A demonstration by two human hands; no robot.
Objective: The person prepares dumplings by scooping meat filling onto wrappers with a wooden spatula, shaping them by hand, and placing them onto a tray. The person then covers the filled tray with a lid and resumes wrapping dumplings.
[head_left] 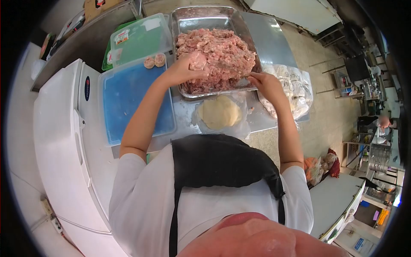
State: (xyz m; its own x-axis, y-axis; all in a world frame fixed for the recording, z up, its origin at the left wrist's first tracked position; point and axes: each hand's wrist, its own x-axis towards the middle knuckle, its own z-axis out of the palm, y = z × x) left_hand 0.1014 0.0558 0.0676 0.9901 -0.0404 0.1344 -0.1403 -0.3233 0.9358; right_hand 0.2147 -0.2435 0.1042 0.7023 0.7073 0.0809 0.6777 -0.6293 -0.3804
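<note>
A deep metal tray [201, 13] holds a large heap of ground meat [222, 51]. My left hand [183, 72] is over the tray's near left part, its fingers curled round a rounded lump of ground meat [198, 61]. At the tray's near right corner, my right hand [266, 86] is closed, thumb and fingers pinched together; what they grip is too small to make out. Just below the tray, a flat round of pale dough [220, 112] lies on clear plastic. Two small meat-filled pieces [154, 61] sit at the far edge of a blue lidded tray [137, 98].
Left of the meat tray is a green tray with a clear lid [141, 38]. Plastic-wrapped pale packages [289, 88] lie to the right on the metal table [269, 43]. A white fridge [60, 141] stands at left. Another person [380, 128] is far off right.
</note>
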